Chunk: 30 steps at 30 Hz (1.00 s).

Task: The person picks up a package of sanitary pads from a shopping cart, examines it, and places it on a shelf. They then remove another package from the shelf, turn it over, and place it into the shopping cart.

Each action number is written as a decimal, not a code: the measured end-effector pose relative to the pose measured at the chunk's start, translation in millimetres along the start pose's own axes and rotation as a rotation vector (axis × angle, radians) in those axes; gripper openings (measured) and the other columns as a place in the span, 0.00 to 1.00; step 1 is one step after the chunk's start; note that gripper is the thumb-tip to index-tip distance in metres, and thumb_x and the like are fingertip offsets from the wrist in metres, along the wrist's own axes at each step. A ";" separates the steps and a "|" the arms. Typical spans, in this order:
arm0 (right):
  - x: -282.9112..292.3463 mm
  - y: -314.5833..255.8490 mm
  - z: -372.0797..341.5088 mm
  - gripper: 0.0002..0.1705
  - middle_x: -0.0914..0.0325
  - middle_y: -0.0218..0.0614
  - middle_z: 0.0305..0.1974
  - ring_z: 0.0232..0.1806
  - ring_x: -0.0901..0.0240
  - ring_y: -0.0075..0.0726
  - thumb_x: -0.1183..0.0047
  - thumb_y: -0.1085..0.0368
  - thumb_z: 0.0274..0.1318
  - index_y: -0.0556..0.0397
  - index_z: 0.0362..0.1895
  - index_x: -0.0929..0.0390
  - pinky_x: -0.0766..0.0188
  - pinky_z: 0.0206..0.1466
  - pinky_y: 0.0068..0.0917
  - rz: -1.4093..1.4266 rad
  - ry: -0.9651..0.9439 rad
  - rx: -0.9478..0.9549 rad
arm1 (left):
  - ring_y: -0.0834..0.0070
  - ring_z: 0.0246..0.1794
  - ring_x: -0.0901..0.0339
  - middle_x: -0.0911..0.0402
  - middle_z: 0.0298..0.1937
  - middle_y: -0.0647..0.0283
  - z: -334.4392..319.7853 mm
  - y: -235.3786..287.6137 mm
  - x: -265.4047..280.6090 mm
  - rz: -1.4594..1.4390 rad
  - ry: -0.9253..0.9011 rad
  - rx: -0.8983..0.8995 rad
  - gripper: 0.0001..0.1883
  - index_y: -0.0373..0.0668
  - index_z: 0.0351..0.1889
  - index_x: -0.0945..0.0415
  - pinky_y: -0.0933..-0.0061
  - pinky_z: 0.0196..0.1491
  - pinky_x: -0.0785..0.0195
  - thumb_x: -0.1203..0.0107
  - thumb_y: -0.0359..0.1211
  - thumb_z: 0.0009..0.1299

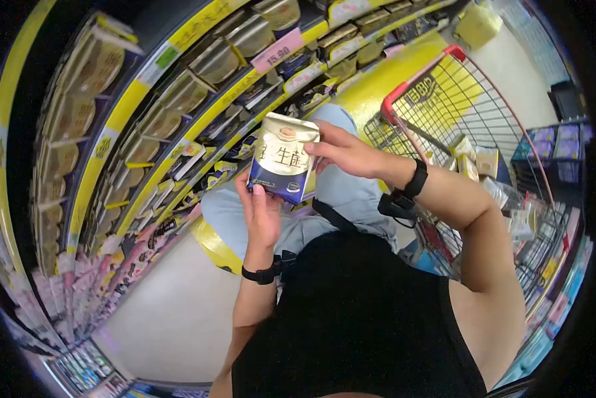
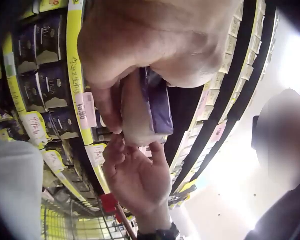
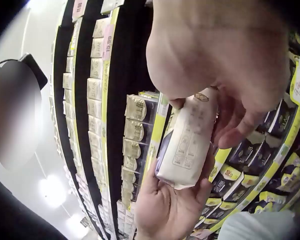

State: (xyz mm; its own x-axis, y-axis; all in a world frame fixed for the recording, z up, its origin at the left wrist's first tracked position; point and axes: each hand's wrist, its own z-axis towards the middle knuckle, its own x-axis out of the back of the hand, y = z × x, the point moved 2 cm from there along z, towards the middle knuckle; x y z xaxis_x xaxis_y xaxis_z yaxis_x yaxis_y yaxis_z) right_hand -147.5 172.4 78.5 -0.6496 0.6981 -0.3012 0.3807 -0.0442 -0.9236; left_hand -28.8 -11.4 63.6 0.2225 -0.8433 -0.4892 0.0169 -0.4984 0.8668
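Observation:
A soft gold and dark-blue packet (image 1: pixel 286 156) with printed characters is upright in front of my body in the head view. My left hand (image 1: pixel 263 211) grips its lower left corner, thumb on the front face. At the upper right edge, my right hand (image 1: pixel 351 154) pinches the packet, fingertips on its front. In the left wrist view the packet (image 2: pixel 162 112) shows its blue side between the left hand (image 2: pixel 155 40) and the right hand (image 2: pixel 140 180). A pale printed side of the packet (image 3: pixel 187 145) faces the right wrist camera, with the left hand (image 3: pixel 167 210) beneath.
Shelves with yellow price strips (image 1: pixel 106 139) and rows of similar packets (image 1: pixel 79 93) curve along the left and front. A red-handled wire shopping cart (image 1: pixel 503 119) holding several packages stands close on the right. A pink price tag (image 1: pixel 278 51) hangs on the shelf ahead.

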 end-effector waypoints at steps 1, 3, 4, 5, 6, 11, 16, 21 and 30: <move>4.1 0.9 1.4 0.24 0.22 0.33 0.43 0.40 0.24 0.25 0.50 0.53 0.72 0.52 0.63 0.36 0.25 0.41 0.25 -0.011 0.009 0.024 | 0.65 0.66 0.33 0.33 0.67 0.60 2.1 -1.2 0.1 0.014 -0.014 0.012 0.20 0.50 0.67 0.46 0.58 0.65 0.37 0.59 0.42 0.83; 14.1 1.9 5.2 0.27 0.22 0.33 0.45 0.41 0.24 0.25 0.51 0.55 0.72 0.53 0.67 0.39 0.25 0.41 0.25 -0.050 0.015 0.039 | 0.67 0.63 0.31 0.32 0.65 0.58 5.1 -2.8 0.2 0.073 -0.031 0.029 0.20 0.48 0.66 0.46 0.60 0.65 0.37 0.55 0.38 0.81; 17.3 1.9 5.4 0.28 0.22 0.34 0.46 0.42 0.24 0.26 0.51 0.57 0.71 0.53 0.69 0.40 0.25 0.42 0.25 -0.052 0.040 0.028 | 0.67 0.62 0.31 0.32 0.64 0.57 7.4 -2.4 0.5 0.103 -0.037 0.032 0.20 0.48 0.65 0.46 0.61 0.64 0.36 0.53 0.36 0.80; 20.9 1.4 6.1 0.29 0.23 0.34 0.48 0.43 0.24 0.26 0.50 0.59 0.71 0.53 0.70 0.41 0.25 0.43 0.25 -0.055 0.063 0.019 | 0.68 0.61 0.30 0.31 0.62 0.56 10.4 -1.9 -0.2 0.189 -0.040 0.008 0.23 0.46 0.65 0.46 0.62 0.63 0.36 0.49 0.32 0.76; 23.9 -1.1 7.3 0.29 0.25 0.36 0.51 0.46 0.25 0.27 0.49 0.62 0.69 0.51 0.71 0.41 0.25 0.44 0.27 -0.067 0.069 0.070 | 0.69 0.60 0.30 0.31 0.61 0.55 13.1 -2.3 -1.6 0.275 -0.041 -0.018 0.26 0.43 0.64 0.46 0.64 0.63 0.36 0.46 0.28 0.71; 40.0 -10.1 9.6 0.35 0.32 0.38 0.63 0.56 0.29 0.31 0.44 0.72 0.60 0.44 0.71 0.37 0.23 0.50 0.31 -0.376 -0.049 0.334 | 0.71 0.57 0.29 0.30 0.58 0.54 17.5 -10.6 -7.7 0.545 -0.066 -0.058 0.34 0.42 0.59 0.46 0.70 0.62 0.36 0.40 0.15 0.59; 35.9 -17.9 2.9 0.39 0.30 0.41 0.61 0.58 0.27 0.45 0.33 0.62 0.53 0.50 0.69 0.34 0.24 0.56 0.36 -0.600 -0.014 0.356 | 0.64 0.68 0.36 0.35 0.67 0.49 15.6 -16.1 -16.2 0.693 -0.160 0.042 0.44 0.36 0.71 0.52 0.62 0.70 0.43 0.37 0.20 0.60; 44.2 -9.6 0.6 0.41 0.27 0.49 0.55 0.57 0.27 0.57 0.30 0.54 0.49 0.54 0.65 0.32 0.29 0.59 0.42 -0.775 -0.072 0.395 | 0.66 0.66 0.32 0.32 0.65 0.50 18.0 -22.7 -13.8 0.613 -0.231 0.112 0.35 0.34 0.70 0.46 0.63 0.68 0.40 0.40 0.24 0.66; 50.8 -37.5 -4.2 0.32 0.19 0.47 0.38 0.41 0.20 0.53 0.30 0.48 0.48 0.54 0.51 0.25 0.24 0.45 0.41 -0.790 0.234 0.398 | 0.65 0.63 0.31 0.37 0.68 0.51 25.4 -43.9 -6.8 0.443 -0.054 -0.035 0.34 0.39 0.71 0.49 0.66 0.60 0.32 0.42 0.26 0.69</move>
State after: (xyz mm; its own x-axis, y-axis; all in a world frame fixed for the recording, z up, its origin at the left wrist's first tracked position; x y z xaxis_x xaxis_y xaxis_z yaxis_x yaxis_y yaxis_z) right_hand -192.0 212.5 98.8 -0.4585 0.7551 0.4686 -0.4011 0.2948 -0.8673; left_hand -55.8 11.0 26.4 0.1644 -0.9837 -0.0734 -0.0359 -0.0803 0.9961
